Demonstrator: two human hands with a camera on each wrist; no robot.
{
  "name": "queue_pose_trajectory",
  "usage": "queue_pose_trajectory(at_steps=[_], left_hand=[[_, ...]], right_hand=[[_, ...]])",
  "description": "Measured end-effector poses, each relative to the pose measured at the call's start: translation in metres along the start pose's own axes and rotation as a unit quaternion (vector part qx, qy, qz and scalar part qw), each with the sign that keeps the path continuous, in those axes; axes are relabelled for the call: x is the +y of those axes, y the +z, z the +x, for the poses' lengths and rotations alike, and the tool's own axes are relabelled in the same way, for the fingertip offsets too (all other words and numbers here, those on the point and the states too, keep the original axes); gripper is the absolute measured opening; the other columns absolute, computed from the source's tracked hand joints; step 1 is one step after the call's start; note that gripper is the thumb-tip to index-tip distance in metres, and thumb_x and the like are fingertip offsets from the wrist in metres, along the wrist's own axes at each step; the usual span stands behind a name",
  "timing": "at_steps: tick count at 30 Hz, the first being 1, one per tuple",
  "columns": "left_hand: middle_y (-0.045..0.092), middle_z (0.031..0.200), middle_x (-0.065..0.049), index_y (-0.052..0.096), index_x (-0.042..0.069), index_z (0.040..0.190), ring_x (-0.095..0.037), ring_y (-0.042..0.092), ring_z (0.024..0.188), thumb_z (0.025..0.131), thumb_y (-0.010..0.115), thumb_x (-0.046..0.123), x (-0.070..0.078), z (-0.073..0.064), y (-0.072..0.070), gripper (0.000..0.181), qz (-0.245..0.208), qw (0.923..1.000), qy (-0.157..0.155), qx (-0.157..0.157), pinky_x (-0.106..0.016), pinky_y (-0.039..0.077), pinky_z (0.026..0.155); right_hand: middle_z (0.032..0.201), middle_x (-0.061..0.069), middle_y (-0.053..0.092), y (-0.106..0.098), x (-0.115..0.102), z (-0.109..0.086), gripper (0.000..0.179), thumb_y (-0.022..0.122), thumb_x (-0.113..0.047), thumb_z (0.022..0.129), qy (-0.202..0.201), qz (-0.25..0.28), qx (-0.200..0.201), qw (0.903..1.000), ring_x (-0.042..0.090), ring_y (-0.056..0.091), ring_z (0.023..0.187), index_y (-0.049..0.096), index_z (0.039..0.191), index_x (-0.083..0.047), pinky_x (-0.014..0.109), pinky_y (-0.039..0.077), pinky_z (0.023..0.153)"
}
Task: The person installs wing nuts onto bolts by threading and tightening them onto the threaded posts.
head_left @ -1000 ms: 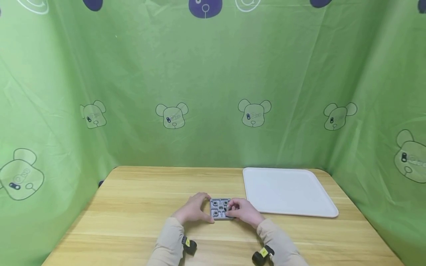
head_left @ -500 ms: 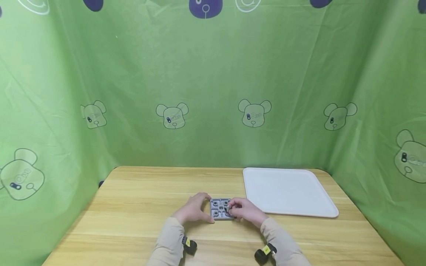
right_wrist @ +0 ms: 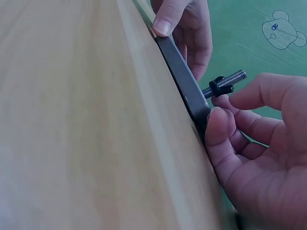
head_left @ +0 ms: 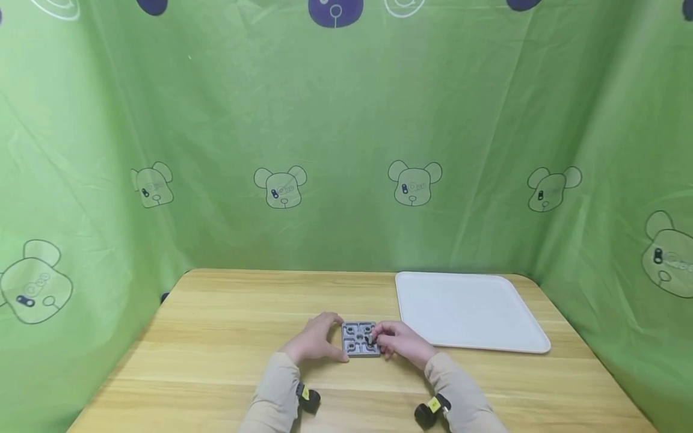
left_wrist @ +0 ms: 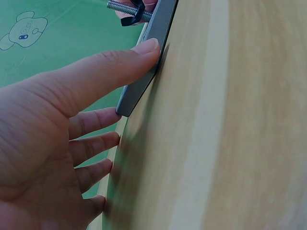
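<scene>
A square grey metal plate (head_left: 360,347) with recesses and holes lies on the wooden table. My left hand (head_left: 314,342) grips its left side, thumb at the near corner and index finger at the far one. From the plate's right part rises a threaded bolt (right_wrist: 238,76), with a black wing nut (right_wrist: 221,86) partway along it. My right hand (head_left: 402,344) has its fingers curled at the wing nut; a fingertip touches one wing. The right thumb (right_wrist: 218,125) is lower, by the plate's edge, apart from the nut.
A white tray (head_left: 471,313) lies at the table's back right, close beyond my right hand. Green cloth (head_left: 346,234) with bear-head prints encloses the table (head_left: 216,337) at the back and sides. Each sleeve carries a black wrist device (head_left: 310,402).
My right hand has shifted slightly to the right and its thumb has drawn back from the wing nut, leaving the nut more visible. The left hand and plate stay in place.
</scene>
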State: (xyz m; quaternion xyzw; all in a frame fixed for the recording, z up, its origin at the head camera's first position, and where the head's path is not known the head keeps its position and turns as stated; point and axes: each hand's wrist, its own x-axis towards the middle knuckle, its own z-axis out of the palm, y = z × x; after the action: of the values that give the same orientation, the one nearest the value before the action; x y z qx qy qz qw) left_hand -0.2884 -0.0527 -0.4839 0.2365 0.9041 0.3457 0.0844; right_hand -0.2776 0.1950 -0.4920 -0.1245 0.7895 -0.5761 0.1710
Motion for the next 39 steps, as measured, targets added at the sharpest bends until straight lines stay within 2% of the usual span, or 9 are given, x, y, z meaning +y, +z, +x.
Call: queue_pose_trajectory(at_steps=[3, 11, 20, 29, 39], left_hand=[[0.051, 0.142, -0.016, 0.051, 0.004, 0.132, -0.035, 0.044, 0.134, 0.063, 0.088, 0.032, 0.0, 0.0, 0.0, 0.083, 0.001, 1.0, 0.0, -0.001, -0.056, 0.026, 0.119], [0.051, 0.142, -0.016, 0.051, 0.005, 0.132, -0.035, 0.044, 0.134, 0.063, 0.088, 0.033, -0.001, 0.001, 0.001, 0.084, 0.003, 1.0, -0.001, -0.001, -0.056, 0.026, 0.119], [0.05, 0.142, -0.016, 0.051, 0.004, 0.132, -0.035, 0.044, 0.134, 0.063, 0.088, 0.032, 0.001, 0.0, 0.0, 0.084, 0.004, 1.0, -0.002, -0.003, -0.056, 0.026, 0.119], [0.051, 0.141, -0.015, 0.051, 0.004, 0.132, -0.034, 0.044, 0.135, 0.063, 0.088, 0.031, 0.001, -0.001, 0.0, 0.082, 0.009, 1.0, 0.002, -0.003, -0.059, 0.022, 0.12], [0.051, 0.141, -0.014, 0.051, 0.005, 0.132, -0.034, 0.044, 0.135, 0.063, 0.087, 0.033, 0.0, 0.001, 0.0, 0.082, 0.006, 1.0, 0.003, -0.002, -0.058, 0.022, 0.12]], right_hand=[[0.097, 0.011, 0.059, 0.0, 0.001, 0.0, 0.024, 0.058, -0.005, 0.083, -0.005, -0.009, 0.003, 0.9999, 0.014, 0.054, 0.076, 0.06, 0.104, 0.008, 0.021, 0.053, 0.06], [0.083, 0.002, 0.055, 0.002, 0.003, 0.001, 0.024, 0.064, -0.007, 0.082, -0.004, -0.032, 0.01, 0.9994, 0.013, 0.054, 0.073, 0.062, 0.103, 0.006, 0.021, 0.052, 0.058], [0.081, 0.001, 0.054, 0.005, -0.001, -0.002, 0.026, 0.068, -0.008, 0.081, 0.003, -0.04, 0.02, 0.999, 0.012, 0.053, 0.07, 0.062, 0.103, 0.005, 0.02, 0.05, 0.056], [0.076, -0.001, 0.051, 0.009, -0.004, -0.002, 0.025, 0.073, -0.01, 0.079, 0.005, -0.055, 0.049, 0.9973, 0.01, 0.05, 0.066, 0.063, 0.098, 0.003, 0.019, 0.047, 0.052], [0.074, 0.0, 0.051, 0.014, -0.001, 0.001, 0.023, 0.076, -0.011, 0.076, 0.011, -0.077, 0.081, 0.9937, 0.012, 0.049, 0.067, 0.062, 0.092, -0.001, 0.019, 0.047, 0.051]])
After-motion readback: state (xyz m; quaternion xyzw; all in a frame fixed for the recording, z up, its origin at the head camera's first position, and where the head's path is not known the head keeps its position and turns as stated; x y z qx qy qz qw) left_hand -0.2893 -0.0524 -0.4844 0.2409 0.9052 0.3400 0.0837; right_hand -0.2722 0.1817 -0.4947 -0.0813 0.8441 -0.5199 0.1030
